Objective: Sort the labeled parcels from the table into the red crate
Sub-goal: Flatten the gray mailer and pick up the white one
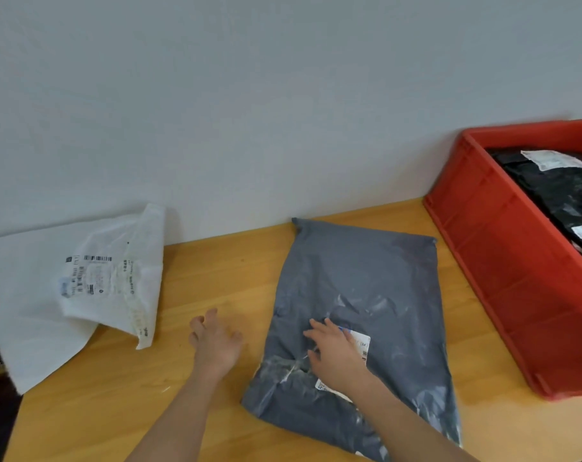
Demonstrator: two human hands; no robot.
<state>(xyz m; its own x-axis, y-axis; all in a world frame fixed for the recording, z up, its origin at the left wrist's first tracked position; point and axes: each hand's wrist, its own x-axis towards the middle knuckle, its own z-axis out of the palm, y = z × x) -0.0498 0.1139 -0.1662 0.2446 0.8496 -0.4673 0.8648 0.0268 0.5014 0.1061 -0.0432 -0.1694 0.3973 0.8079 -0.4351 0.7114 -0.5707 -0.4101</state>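
**Right hand on grey parcel, crate off to the right**

On the wooden table [216,268] lies a grey parcel [359,295], flat, label up. Right hand [336,355] rests on its label [361,345], fingers spread, nothing gripped. Left hand [214,341] hovers just beside it, fingers loose, holding nothing. White parcel [66,288] leans against the wall, well left. Red crate [503,255] at right holds black parcels [556,191].

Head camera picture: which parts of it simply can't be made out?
- Grey parcel: its label is mostly covered by the right hand.
- Red crate: cut off by the right edge; how full it is stays unknown.
- White parcel: label print too small and blurred; left edge crops it.
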